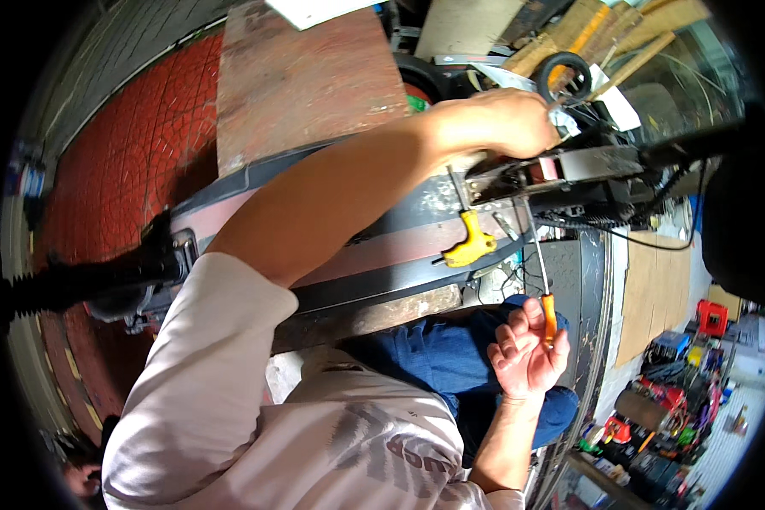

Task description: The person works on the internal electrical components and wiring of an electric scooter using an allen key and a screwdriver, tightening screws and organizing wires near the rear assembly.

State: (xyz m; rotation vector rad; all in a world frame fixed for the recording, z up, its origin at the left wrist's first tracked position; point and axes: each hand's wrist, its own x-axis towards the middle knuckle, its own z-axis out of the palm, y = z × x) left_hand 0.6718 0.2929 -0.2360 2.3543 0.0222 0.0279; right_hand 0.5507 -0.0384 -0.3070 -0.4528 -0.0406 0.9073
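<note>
My right hand [527,348] holds a screwdriver [550,319] by its orange handle, between thumb and fingers. Its long metal shaft reaches up to the open metal bracket [506,178] at the end of what looks like an electric scooter [361,259]. On the far side of that bracket, my left hand [514,123] is closed, the arm stretched over the scooter's deck. Whatever its fingers grip is hidden. Near the bracket, a yellow-handled tool [469,242] with a metal shaft lies on the deck, touched by neither hand.
A black bar [688,144] and a loose cable [654,242] extend right from the bracket. Beyond the left hand are a small black tyre [563,76] and wood strips [603,34]. A worn board [306,81] lies past the deck. Mixed tools and parts [654,399] crowd the right.
</note>
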